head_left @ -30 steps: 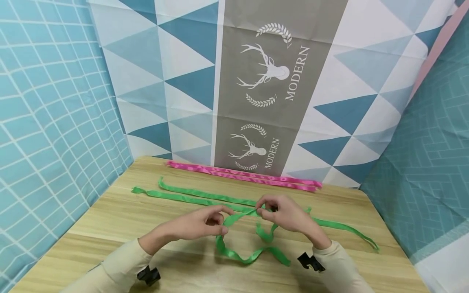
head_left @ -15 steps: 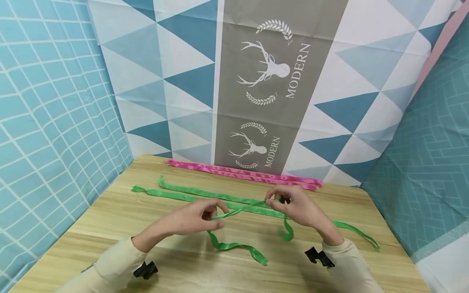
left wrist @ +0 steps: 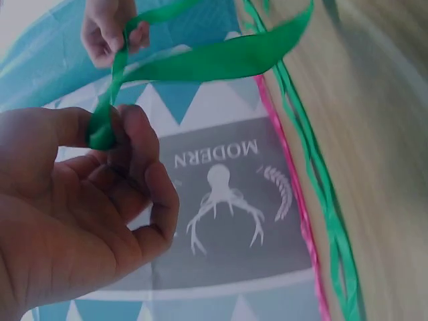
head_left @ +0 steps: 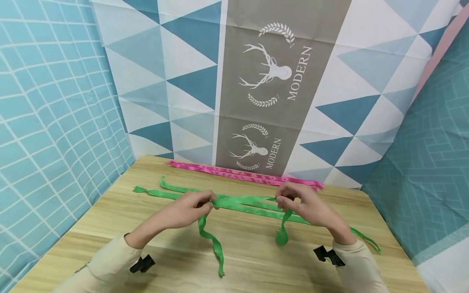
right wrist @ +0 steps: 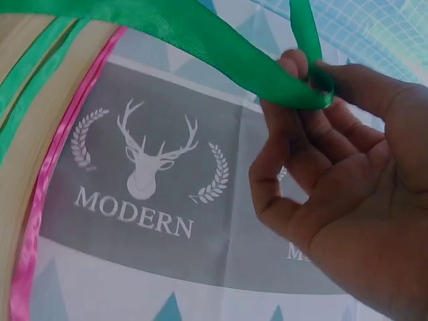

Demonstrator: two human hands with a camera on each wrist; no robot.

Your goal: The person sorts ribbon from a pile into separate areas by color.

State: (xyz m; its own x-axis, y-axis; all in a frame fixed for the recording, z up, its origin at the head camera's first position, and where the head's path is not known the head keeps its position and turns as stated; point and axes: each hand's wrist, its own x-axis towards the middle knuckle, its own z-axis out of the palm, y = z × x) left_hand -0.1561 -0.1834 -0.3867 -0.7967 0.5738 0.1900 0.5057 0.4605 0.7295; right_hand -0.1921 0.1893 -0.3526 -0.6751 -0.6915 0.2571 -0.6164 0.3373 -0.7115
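Note:
A green satin ribbon is stretched between my two hands, raised over the table. My left hand pinches it between thumb and index finger on the left, and one loose tail hangs down below. On the right, my right hand pinches it with thumb and fingertips, while a shorter tail dangles there. Both wrist views show the ribbon bent at the pinching fingertips, its wide band running toward the opposite hand. Behind it two more green ribbons lie lengthwise on the table, partly covered by the hands.
Two pink ribbons lie side by side along the table's back edge. The wooden table meets a patterned cloth backdrop with deer prints. Blue cloth walls stand at left and right.
My hands have moved apart, the left one leftward and the right one rightward. The ribbon between them has straightened from a loop into a taut span, and its tails now hang below.

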